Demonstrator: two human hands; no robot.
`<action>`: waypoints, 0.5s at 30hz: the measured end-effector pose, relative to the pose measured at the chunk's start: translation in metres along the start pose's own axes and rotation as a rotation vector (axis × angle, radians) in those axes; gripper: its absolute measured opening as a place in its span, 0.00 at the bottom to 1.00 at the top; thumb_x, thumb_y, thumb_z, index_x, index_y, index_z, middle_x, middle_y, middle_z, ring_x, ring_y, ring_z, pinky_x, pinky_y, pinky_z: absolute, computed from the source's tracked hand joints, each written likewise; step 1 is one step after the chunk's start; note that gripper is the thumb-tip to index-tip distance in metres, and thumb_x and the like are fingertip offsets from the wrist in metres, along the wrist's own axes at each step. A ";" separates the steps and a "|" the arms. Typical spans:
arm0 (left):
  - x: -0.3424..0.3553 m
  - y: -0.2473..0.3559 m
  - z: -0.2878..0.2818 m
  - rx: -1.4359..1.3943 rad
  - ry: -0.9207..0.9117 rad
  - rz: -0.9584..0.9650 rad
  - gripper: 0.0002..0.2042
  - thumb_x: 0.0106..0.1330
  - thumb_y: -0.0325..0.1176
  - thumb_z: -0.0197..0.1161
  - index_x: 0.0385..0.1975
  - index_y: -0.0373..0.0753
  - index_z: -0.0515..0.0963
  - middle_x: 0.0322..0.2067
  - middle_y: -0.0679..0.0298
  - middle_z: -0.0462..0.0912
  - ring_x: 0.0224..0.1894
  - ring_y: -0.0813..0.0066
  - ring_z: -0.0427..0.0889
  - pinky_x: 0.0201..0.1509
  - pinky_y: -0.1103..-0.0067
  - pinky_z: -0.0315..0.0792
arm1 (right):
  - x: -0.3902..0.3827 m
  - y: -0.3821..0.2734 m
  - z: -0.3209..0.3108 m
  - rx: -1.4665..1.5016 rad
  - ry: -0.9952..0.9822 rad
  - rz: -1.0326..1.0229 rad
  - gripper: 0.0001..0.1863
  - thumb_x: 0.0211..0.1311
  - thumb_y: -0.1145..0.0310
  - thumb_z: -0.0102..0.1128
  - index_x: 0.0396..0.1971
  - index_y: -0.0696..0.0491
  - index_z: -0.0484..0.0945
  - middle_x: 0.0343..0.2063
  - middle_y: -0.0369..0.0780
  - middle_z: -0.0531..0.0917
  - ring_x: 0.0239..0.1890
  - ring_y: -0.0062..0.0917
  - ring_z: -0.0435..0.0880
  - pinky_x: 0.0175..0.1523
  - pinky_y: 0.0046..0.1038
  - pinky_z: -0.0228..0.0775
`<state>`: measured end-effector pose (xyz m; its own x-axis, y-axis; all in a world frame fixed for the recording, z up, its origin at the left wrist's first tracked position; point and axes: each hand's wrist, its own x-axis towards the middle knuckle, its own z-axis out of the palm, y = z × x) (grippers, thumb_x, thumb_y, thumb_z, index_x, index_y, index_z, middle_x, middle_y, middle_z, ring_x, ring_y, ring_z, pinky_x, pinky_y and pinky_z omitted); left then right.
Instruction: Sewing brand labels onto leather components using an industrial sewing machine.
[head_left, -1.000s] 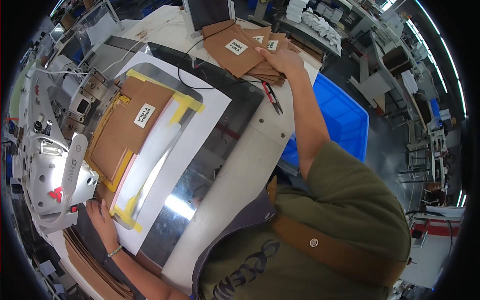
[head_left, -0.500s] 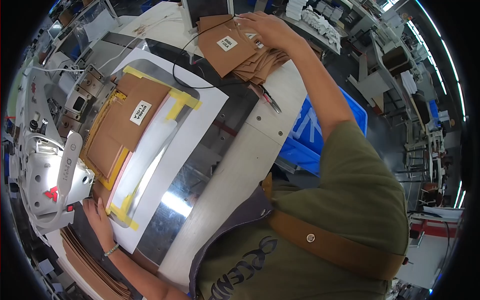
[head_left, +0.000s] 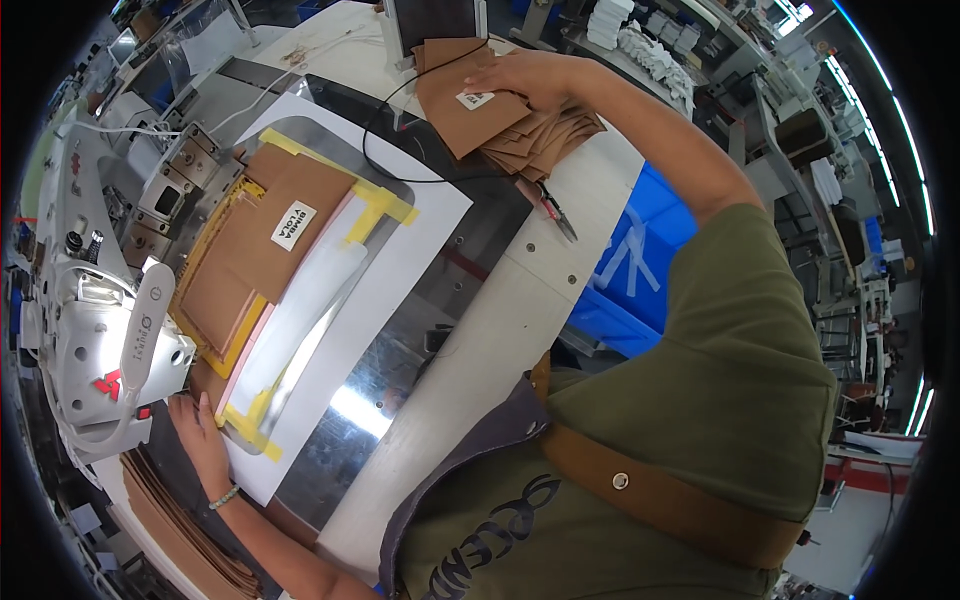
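Foreground, lower left: a row of stacked brown sheets [head_left: 180, 535]. Just beyond: the left hand [head_left: 203, 447], palm down, fingers extended and slightly parted, at the near end of a taped template [head_left: 310, 265]; nothing visibly gripped. On the pale bench [head_left: 500, 300]: a dark glossy plate [head_left: 400, 340] with a white sheet [head_left: 415, 230] beneath the template. On the template, beside the white machine head [head_left: 110, 360]: a yellow frame [head_left: 238, 345] around brown material, partly covered by a labelled brown piece [head_left: 300, 180]. At right, below bench level: a blue bin [head_left: 605, 320]. Farther along: red-handled snips [head_left: 556, 212] just beside a loose pile of brown pieces [head_left: 470, 130]. Over the pile: the right hand [head_left: 535, 80], fingers partly extended across the uppermost label; grip impossible to tell. Beyond: a dark upright panel [head_left: 435, 20], then white bundles [head_left: 655, 55].
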<state>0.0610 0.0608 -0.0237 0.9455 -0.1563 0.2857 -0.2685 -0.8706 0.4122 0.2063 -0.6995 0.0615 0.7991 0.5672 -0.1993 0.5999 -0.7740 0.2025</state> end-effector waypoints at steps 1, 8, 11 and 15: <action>0.001 0.001 -0.001 -0.002 0.003 -0.003 0.17 0.82 0.37 0.58 0.42 0.24 0.70 0.54 0.39 0.73 0.59 0.40 0.72 0.70 0.60 0.64 | 0.003 0.000 -0.001 0.034 0.011 0.004 0.51 0.49 0.82 0.72 0.78 0.40 0.70 0.74 0.40 0.75 0.75 0.36 0.73 0.75 0.43 0.68; 0.000 0.006 0.000 -0.032 -0.010 0.009 0.15 0.82 0.35 0.58 0.43 0.24 0.71 0.55 0.41 0.74 0.60 0.42 0.72 0.71 0.61 0.64 | -0.013 -0.025 -0.018 -0.028 0.173 0.121 0.36 0.52 0.83 0.69 0.64 0.44 0.83 0.58 0.38 0.88 0.63 0.37 0.83 0.70 0.41 0.69; -0.002 0.004 0.003 -0.017 0.003 0.003 0.16 0.82 0.36 0.57 0.44 0.24 0.71 0.56 0.41 0.74 0.61 0.42 0.72 0.71 0.61 0.64 | -0.035 -0.042 -0.054 -0.172 0.317 0.168 0.32 0.52 0.80 0.70 0.60 0.45 0.85 0.54 0.37 0.90 0.59 0.38 0.85 0.65 0.41 0.73; 0.001 0.001 0.000 -0.021 -0.021 -0.029 0.17 0.83 0.37 0.57 0.47 0.23 0.72 0.60 0.40 0.74 0.64 0.41 0.70 0.74 0.60 0.62 | -0.087 -0.070 -0.098 -0.216 0.474 0.344 0.33 0.51 0.79 0.71 0.62 0.48 0.82 0.51 0.41 0.91 0.57 0.39 0.86 0.64 0.43 0.74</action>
<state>0.0611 0.0595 -0.0229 0.9566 -0.1409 0.2549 -0.2442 -0.8650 0.4384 0.0985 -0.6665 0.1588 0.8489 0.3974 0.3484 0.2604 -0.8882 0.3785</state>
